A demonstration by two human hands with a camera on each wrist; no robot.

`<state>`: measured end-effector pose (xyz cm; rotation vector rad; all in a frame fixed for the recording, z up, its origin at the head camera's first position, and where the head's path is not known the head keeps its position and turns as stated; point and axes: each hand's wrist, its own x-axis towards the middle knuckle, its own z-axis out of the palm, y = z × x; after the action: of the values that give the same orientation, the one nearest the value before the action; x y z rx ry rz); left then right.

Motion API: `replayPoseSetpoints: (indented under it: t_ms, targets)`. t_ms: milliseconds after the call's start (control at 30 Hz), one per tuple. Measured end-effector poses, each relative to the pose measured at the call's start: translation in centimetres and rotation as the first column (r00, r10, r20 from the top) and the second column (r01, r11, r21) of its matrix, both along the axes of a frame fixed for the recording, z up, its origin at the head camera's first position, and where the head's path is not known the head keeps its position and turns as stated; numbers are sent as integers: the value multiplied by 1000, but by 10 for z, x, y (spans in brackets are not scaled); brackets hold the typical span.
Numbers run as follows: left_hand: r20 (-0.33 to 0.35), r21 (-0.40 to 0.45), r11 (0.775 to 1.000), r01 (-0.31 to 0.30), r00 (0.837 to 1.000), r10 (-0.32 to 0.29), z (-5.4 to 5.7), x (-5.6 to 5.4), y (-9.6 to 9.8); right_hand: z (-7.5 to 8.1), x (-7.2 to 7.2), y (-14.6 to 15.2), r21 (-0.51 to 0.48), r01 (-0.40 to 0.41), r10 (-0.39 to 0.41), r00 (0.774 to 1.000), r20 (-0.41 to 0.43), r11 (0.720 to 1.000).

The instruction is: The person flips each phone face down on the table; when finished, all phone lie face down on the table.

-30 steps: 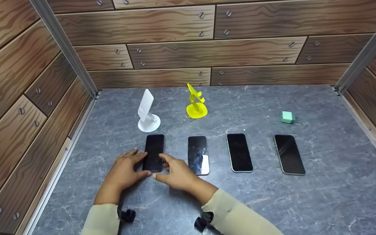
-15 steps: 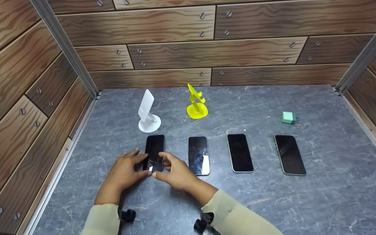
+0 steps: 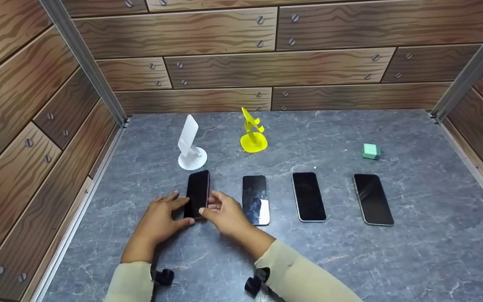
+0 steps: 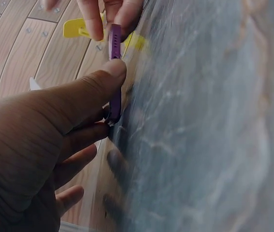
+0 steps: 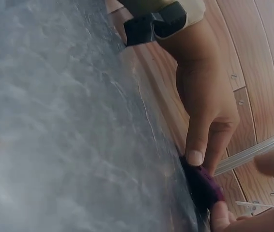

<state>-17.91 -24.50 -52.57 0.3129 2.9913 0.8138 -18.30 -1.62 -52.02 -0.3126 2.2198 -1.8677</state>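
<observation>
A dark smartphone (image 3: 198, 193) with a purple edge is tilted in the head view, its right side raised off the grey table. My left hand (image 3: 162, 217) pinches its lower left corner, index finger on the left edge and thumb on the bottom edge. With fingers along the right edge and thumb at the lower right corner, my right hand (image 3: 227, 216) grips it too. In the left wrist view the purple bottom edge of the smartphone (image 4: 115, 46) runs between both hands. The right wrist view shows the same smartphone (image 5: 205, 186) between left thumb and right fingers.
A white phone stand (image 3: 188, 136) and a yellow phone stand (image 3: 254, 143) stand behind. To the right, three more phones lie flat: a reflective one (image 3: 255, 193), a middle one (image 3: 308, 197) and a far-right one (image 3: 372, 199). A mint-green block (image 3: 370, 151) sits farther back.
The phone lay flat half a second ago; its right side has now come up, showing the purple edge. My right hand shifted upward and its thumb moved onto the lower right corner.
</observation>
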Motion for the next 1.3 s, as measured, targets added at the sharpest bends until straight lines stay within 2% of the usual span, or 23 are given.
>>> replayPoseSetpoints:
  t_ms: [100, 200, 333, 567, 867, 1067, 1133, 1200, 1233, 1300]
  targets:
    - [6, 2, 1000, -8, 1000, 8, 0, 1, 0, 1, -4, -3, 106, 8, -6, 1000, -14, 994]
    - [3, 1, 1000, -13, 1000, 13, 0, 1, -1, 3, -5, -7, 217, 6, 4, 999, -47, 976]
    - [-5, -7, 1000, -13, 1000, 13, 0, 1, -1, 6, -6, -11, 285, 31, -5, 996, -93, 958]
    - [-9, -17, 1000, 7, 1000, -7, 1, -1, 1, 4, -5, -13, 349, 91, -45, 989, -139, 933]
    - [-27, -32, 999, 13, 1000, -14, 1, 0, 1, 1, -4, -17, 345, 128, -86, 987, -134, 930]
    - [-28, -13, 1000, 24, 999, -24, 10, -2, 1, 3, -2, -19, 355, 190, -131, 974, -183, 915]
    - [-70, 15, 1000, 8, 998, -7, 17, -3, 4, 4, 0, -20, 351, 211, -138, 965, -221, 912]
    - [-144, 56, 998, -25, 989, 32, 24, -5, 10, 5, 3, -21, 354, 235, -137, 950, -280, 905]
    - [-193, 77, 996, -49, 979, 63, 29, -7, 14, 5, 4, -22, 357, 245, -130, 940, -316, 901]
    - [-287, 116, 987, -111, 948, 140, 36, -9, 23, 5, 7, -24, 367, 264, -112, 916, -386, 892]
